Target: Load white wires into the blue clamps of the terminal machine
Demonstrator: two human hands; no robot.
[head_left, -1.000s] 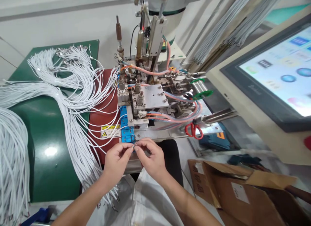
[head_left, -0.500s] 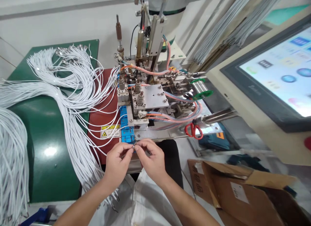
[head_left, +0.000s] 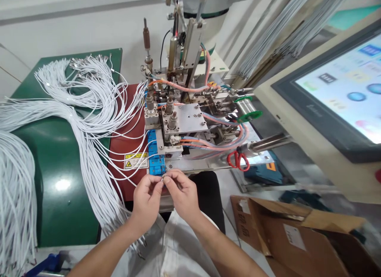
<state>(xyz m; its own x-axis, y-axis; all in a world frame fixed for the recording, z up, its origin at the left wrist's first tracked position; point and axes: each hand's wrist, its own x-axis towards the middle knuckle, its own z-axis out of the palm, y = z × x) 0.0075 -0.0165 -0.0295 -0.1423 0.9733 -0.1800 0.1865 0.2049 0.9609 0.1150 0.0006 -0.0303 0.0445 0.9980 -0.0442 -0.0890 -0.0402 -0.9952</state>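
At the front end of the blue fixture (head_left: 156, 162), my two hands meet fingertip to fingertip. My left hand (head_left: 147, 195) is closed in a pinch, and a white cable (head_left: 127, 183) runs in toward its fingers. My right hand (head_left: 183, 193) also pinches, thumb against index finger, on a small metallic piece (head_left: 162, 179) between the hands; its exact kind is too small to tell. Several white cables (head_left: 98, 150) fan out from a big bundle to the left, some lying with their ends in the blue fixture.
Behind the hands stands a metal machine (head_left: 187, 118) with air hoses and a wire spool (head_left: 246, 109). Red-handled scissors (head_left: 238, 160) lie at its right edge. A touchscreen (head_left: 342, 86) juts in at right, above an open cardboard box (head_left: 297, 233). The green table (head_left: 62, 213) is left.
Both hands stay together at the fixture's front end, their fingertips drawn slightly closer. The view has shifted a little; nothing else has visibly moved.
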